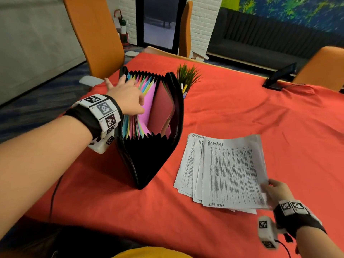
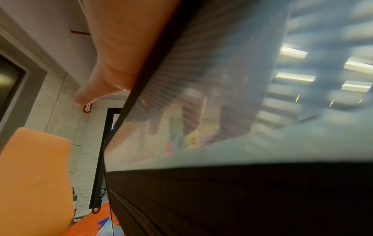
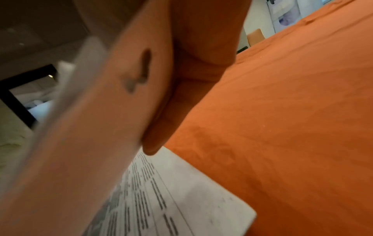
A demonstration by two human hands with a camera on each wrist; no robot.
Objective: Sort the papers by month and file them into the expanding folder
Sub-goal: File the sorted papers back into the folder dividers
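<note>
Right hand lifting papers, left hand parting the folder

The right hand (image 1: 277, 192) is pinching the fanned papers (image 1: 225, 172) at their near corner; beyond, the left hand (image 1: 126, 95) is reaching relaxed fingers among the coloured dividers of the expanding folder (image 1: 149, 157) standing on the red tablecloth (image 1: 260, 112).

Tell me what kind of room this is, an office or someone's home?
Most likely an office meeting room or lounge: orange chairs ring one large table under a red cloth, a long dark bench lines the mural wall, and a fire extinguisher stands by the door.

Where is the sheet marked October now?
In the head view, the October sheet tops the paper stack right of the expanding folder; the right hand pinches its near corner.
</note>
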